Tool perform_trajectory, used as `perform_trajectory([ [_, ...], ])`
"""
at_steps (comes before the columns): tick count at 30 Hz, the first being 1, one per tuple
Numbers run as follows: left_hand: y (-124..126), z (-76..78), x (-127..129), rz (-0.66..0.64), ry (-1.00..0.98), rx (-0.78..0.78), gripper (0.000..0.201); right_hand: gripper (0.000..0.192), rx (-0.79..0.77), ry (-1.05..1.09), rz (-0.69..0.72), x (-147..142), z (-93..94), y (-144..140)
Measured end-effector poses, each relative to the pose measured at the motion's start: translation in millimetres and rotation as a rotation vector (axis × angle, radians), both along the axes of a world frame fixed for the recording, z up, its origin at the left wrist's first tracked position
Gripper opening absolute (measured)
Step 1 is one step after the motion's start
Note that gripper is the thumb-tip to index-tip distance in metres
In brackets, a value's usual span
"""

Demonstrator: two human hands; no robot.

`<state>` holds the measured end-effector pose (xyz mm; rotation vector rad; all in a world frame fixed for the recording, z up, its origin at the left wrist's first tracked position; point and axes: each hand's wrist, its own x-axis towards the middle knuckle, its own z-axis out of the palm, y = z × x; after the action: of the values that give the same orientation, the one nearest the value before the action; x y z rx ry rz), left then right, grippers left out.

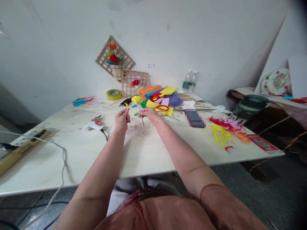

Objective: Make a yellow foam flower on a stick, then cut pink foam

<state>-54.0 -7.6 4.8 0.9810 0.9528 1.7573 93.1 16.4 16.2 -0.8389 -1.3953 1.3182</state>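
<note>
My right hand (149,114) pinches the thin stem of a yellow craft flower (136,99), holding it upright above the table. A small green leaf piece (136,114) shows beside the fingertips, and the stem's lower end points down at a patch of pale scraps (139,131). To the left, my left hand (122,119) is closed with thumb and fingertips together. Whatever is in that pinch, if anything, is too small to make out. A gap separates the two hands.
A white glue gun (92,125) and a power strip (22,145) lie left. Behind are yellow tape (114,94), coloured felt (151,92) and red-handled scissors (162,110). A phone (194,118) and yellow scraps (220,134) lie right. Lattice flower panels (129,60) lean against the wall.
</note>
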Motion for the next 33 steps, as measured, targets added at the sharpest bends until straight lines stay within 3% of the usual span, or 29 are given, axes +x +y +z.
perform_trajectory([
  [8, 7.2, -3.3, -4.4, 0.189, -0.001, 0.007, 0.030, 0.016, -0.040, 0.024, 0.010, 0.5, -2.6, 3.1],
  [16, 9.7, -6.1, 0.0, 0.121, -0.058, 0.039, 0.027, 0.018, -0.046, 0.048, -0.004, 0.1, -1.6, 1.1],
  [23, 3.7, -5.9, 4.3, -0.061, 0.045, -0.010, 0.030, 0.022, -0.034, 0.066, 0.000, -2.9, -2.1, -0.1],
  [29, 0.1, -4.6, 5.2, -0.040, 0.172, -0.114, 0.041, 0.020, -0.015, 0.061, -0.006, -3.2, -3.5, 1.3],
  [33, -0.9, -3.9, 3.9, 0.024, 0.277, -0.091, 0.050, 0.020, -0.016, 0.042, -0.022, -4.3, -4.8, 1.7],
])
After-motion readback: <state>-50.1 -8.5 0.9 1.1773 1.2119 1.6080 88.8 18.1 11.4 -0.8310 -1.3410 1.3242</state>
